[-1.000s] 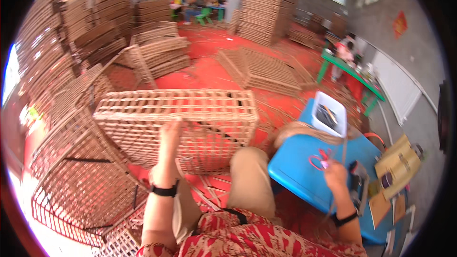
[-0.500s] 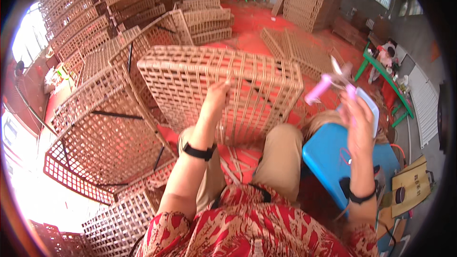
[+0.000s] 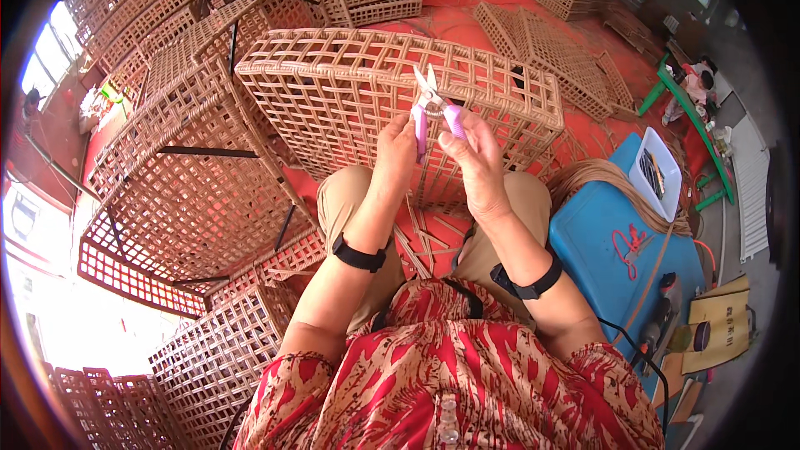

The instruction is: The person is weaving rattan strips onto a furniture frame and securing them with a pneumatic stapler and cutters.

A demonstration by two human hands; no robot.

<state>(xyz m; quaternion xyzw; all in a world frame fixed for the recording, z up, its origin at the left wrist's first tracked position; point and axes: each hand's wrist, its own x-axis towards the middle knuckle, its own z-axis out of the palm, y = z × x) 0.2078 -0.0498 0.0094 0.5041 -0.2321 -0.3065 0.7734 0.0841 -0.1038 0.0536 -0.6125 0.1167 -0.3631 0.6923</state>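
Observation:
Pruning shears (image 3: 429,100) with pink-purple handles stand in front of the woven rattan panel (image 3: 333,104), blades apart and pointing up at its upper rim. My right hand (image 3: 479,162) holds the right handle between thumb and fingers. Closed against the other handle is my left hand (image 3: 397,150), its fingertips partly hidden, so the shears sit between both hands. Leaning before my knees, the panel is a brown open lattice with a thick braided edge.
To my left a woven frame (image 3: 196,217) with black bars stands tilted. A blue stool (image 3: 592,233) on my right bears a white tray (image 3: 655,175) and a red cord. Loose rattan strips lie on the red floor (image 3: 433,237). More woven panels (image 3: 550,58) lie beyond.
My right hand has brought the shears from the right to the middle, beside my left hand. My left hand has drawn back from the panel's rim. The view has tipped downward.

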